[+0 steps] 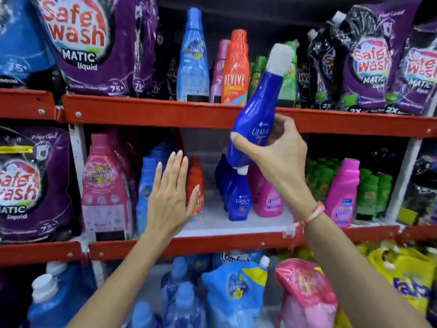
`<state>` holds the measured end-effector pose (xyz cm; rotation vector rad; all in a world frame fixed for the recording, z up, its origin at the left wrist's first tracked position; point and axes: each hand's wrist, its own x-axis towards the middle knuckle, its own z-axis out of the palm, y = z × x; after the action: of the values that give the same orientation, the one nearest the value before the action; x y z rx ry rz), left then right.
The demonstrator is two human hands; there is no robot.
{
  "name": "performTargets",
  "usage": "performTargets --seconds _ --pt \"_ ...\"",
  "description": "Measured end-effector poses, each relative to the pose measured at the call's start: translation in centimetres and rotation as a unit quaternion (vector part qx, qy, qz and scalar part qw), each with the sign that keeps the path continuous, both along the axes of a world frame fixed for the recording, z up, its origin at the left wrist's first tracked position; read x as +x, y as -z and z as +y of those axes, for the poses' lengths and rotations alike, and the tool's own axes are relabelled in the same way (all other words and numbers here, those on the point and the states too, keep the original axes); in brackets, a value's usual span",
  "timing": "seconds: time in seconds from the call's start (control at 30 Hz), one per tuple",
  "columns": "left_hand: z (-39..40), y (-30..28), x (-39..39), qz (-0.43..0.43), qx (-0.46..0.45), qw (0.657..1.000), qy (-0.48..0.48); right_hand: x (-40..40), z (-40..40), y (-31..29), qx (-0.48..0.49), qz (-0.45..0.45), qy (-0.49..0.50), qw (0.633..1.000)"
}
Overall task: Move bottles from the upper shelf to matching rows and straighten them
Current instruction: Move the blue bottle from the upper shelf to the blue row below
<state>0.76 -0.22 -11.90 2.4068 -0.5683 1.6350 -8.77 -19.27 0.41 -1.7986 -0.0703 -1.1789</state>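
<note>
My right hand (281, 150) grips a dark blue Ujala bottle (256, 107) with a white cap, tilted to the right in front of the red upper shelf edge (151, 112). Right below it on the middle shelf stands a row of the same dark blue Ujala bottles (237, 200). My left hand (171, 192) is flat with fingers apart, against the light blue bottles (146, 183) and the orange Revive bottle (197, 190). The upper shelf holds a light blue bottle (192, 58), a pink one (220, 69), an orange Revive bottle (236, 67) and green ones (287, 84).
Purple Safe Wash pouches (87, 43) flank the upper-shelf bottles on both sides. The middle shelf also has pink bottles (344, 192), green bottles (371, 195) and a big pink pouch (106, 185). Blue, pink and yellow refill pouches (236, 292) fill the bottom shelf.
</note>
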Motion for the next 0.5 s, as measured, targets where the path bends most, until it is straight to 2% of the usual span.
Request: performTargets --seconds 0.2,0.5 --pt "-0.8 5.5 0.9 0.098 0.032 0.995 -0.001 1.6 -2.1 6.9 -0.025 0.058 0.005 0.998" --pt "-2.1 9.6 1.7 0.216 0.050 0.975 -0.024 6.9 -4.2 14.2 -0.073 0.179 0.025 0.981"
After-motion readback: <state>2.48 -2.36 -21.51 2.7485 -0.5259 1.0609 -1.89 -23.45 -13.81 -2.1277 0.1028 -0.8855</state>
